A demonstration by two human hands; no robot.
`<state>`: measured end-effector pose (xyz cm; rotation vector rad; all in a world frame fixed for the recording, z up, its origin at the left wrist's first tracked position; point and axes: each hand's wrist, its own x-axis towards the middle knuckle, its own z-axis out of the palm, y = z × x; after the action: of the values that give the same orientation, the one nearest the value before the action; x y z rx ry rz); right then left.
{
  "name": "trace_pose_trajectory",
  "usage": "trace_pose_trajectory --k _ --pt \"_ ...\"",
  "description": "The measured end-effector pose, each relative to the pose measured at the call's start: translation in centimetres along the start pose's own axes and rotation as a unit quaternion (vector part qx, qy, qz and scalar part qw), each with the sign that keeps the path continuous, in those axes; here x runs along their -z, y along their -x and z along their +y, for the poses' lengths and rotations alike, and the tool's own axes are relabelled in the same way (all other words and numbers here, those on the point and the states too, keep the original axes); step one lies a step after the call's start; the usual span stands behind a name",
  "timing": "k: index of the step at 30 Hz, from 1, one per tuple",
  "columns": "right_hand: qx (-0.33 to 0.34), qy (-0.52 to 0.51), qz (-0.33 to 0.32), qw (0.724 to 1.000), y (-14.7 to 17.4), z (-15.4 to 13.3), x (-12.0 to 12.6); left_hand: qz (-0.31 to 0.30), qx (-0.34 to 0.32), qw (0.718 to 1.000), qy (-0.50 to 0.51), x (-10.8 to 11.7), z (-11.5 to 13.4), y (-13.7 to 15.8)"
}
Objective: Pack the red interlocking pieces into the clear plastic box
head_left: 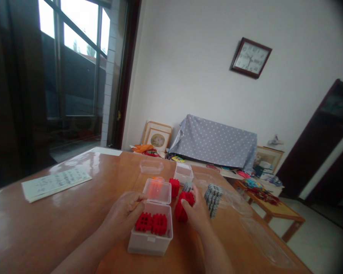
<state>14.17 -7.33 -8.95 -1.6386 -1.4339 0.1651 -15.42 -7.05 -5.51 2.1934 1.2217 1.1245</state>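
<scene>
red blocks (159,225) are boxed beside the left grip (125,209), its hold unclear; a red stack (181,213) is clasped by the right grip (199,211), grey blocks (213,198) unboxed alongside.

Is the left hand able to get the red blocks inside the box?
Probably yes: the left hand is right at the side of the box, the lid is open, and nothing seems to cover the red blocks.
</scene>
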Motion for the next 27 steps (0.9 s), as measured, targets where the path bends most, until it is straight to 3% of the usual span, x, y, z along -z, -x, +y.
trace_pose_trajectory --k 4,7,14,17,22,27 --pt "0.021 -0.01 0.016 1.0 0.5 -2.0 0.8 0.01 0.003 1.0 0.0 0.0 0.2 0.0" --pt "0.073 -0.023 0.028 0.997 1.3 -4.3 1.2 0.02 0.014 1.0 0.015 0.2 0.7 0.1" --pt "0.176 -0.038 -0.048 0.982 4.1 -9.1 0.7 0.006 0.041 0.996 0.083 0.5 2.2 0.5" --pt "0.198 -0.027 -0.087 0.976 4.9 -9.8 0.2 -0.006 0.078 0.984 0.16 0.1 2.5 0.5" --pt "0.207 -0.022 -0.115 0.971 5.2 -9.4 -0.9 -0.026 0.131 0.934 0.331 -1.2 1.8 0.6" --pt "0.206 -0.003 -0.161 0.965 5.3 -9.0 -1.1 -0.031 0.147 0.91 0.385 -1.8 0.8 0.5"
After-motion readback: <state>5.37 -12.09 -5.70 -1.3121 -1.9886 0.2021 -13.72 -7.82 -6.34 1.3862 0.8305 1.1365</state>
